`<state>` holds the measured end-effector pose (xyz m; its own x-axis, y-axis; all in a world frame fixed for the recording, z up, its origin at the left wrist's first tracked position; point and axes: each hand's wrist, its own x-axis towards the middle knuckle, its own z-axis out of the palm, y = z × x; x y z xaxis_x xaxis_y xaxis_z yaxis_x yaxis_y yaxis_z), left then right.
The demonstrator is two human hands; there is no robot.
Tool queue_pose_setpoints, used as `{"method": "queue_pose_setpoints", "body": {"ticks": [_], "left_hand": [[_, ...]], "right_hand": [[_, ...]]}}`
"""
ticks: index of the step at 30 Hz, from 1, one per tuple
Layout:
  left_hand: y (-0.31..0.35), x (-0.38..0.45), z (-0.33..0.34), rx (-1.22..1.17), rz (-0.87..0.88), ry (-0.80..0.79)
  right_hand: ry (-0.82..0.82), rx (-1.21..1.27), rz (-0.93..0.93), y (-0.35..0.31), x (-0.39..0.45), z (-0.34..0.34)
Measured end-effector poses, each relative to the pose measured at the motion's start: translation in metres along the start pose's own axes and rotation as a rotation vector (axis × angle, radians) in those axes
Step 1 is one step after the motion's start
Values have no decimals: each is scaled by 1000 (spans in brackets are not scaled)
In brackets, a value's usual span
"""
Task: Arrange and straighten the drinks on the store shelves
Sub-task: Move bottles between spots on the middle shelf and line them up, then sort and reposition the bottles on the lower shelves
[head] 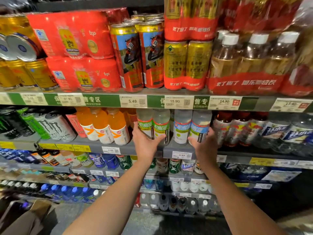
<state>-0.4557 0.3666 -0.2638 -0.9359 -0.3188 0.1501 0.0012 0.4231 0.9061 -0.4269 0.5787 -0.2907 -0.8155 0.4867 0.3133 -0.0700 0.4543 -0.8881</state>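
Reaching both hands to four clear plastic bottles at front edge of grey metal shelf [176, 148]. Left hand [145, 141] cupped loosely round green-labelled bottle [160, 127], grip open, thumb across label. Right hand [204, 144] flat against blue-labelled bottle [199, 127], fingers straight. Full of pale liquid, capped: probably heavy, stiff, smooth-sided; best taken at labelled waist.

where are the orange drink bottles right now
In the head view, the orange drink bottles stand on the second shelf, left of the green-label bottles the left hand touches.
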Motion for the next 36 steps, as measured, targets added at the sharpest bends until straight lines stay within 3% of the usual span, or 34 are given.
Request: {"method": "queue_pose_setpoints", "body": {"ticks": [5,11,16,21,25,36], "left_hand": [[3,-6,7,6,-23,7],[4,-10,6,-5,-27,11],[0,-28,3,-25,-12,28],[-15,-67,1,-120,-12,38],[-23,-100,-4,-105,-29,-20],[-56,-188,-50,-92,-76,-277]], "right_hand": [[-129,47,63,4,7,1],[-169,57,110,3,2,-2],[-18,-57,49,2,-25,-12],[15,107,101,11,-63,-18],[-86,68,126,16,-101,-27],[-95,-126,316,22,-211,-76]]}}
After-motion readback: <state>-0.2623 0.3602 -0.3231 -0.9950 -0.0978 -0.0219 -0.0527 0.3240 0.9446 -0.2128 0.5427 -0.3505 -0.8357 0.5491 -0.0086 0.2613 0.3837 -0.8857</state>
